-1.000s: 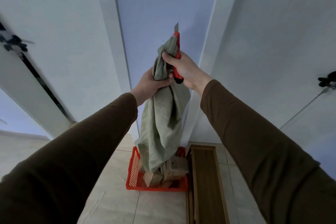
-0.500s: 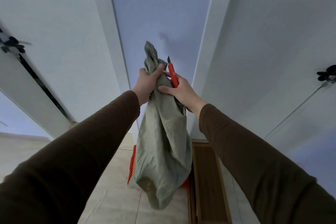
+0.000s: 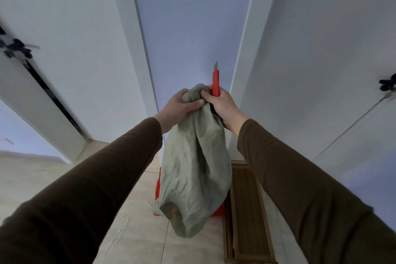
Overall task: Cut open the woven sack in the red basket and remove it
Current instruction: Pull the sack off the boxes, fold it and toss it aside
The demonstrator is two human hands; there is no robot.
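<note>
The grey-green woven sack [image 3: 192,178] hangs in the air, bunched at its top and slack below. My left hand [image 3: 179,109] grips the gathered top of the sack. My right hand [image 3: 222,107] holds the same bunch together with a red utility knife [image 3: 215,81], whose blade points straight up. The red basket [image 3: 158,186] stands on the floor behind the sack; only slivers of its left wall and front corner show. What lies in the basket is hidden by the sack.
A long wooden tray [image 3: 246,210] lies on the tiled floor just right of the basket. White walls close in on both sides of a narrow corridor, with a dark door gap [image 3: 51,96] at the left. Bare tiles [image 3: 137,231] spread in front.
The sack has come up out of the basket and now hangs free. Both hands have dropped lower and regripped its top, and the knife blade has turned upright.
</note>
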